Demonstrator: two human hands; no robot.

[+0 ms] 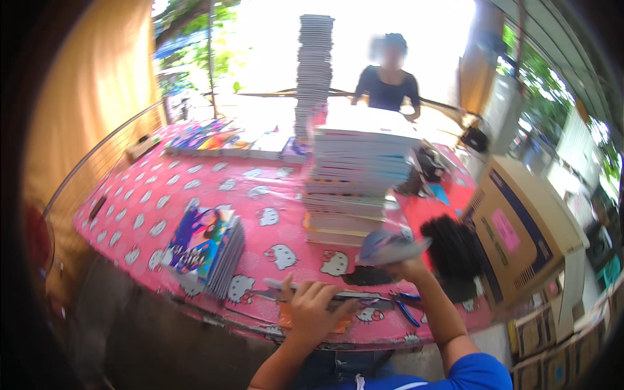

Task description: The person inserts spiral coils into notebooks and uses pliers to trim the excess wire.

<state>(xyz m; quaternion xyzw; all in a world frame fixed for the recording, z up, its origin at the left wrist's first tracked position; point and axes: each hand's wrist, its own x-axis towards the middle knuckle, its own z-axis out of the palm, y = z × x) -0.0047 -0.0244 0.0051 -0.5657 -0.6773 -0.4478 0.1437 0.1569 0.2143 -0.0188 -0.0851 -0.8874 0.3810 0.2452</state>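
My left hand (313,307) rests with its fingers spread near the table's front edge. Beneath it lie an orange flat item (335,323) and a long thin grey strip. My right hand (408,268) is raised over the table and closed on a flat bluish-grey thing (390,248), smeared by motion, so its kind is unclear. A flat black item (368,276) lies below that hand. Blue-handled pliers (407,313) sit beside it, close to my right forearm.
A tall stack of booklets (354,182) stands mid-table, a taller one (314,71) behind it. Colourful booklets (207,250) are piled left on the pink cloth (266,224). A fuzzy black bundle (452,250) and a cardboard box (526,227) flank the right; a person (389,88) is beyond.
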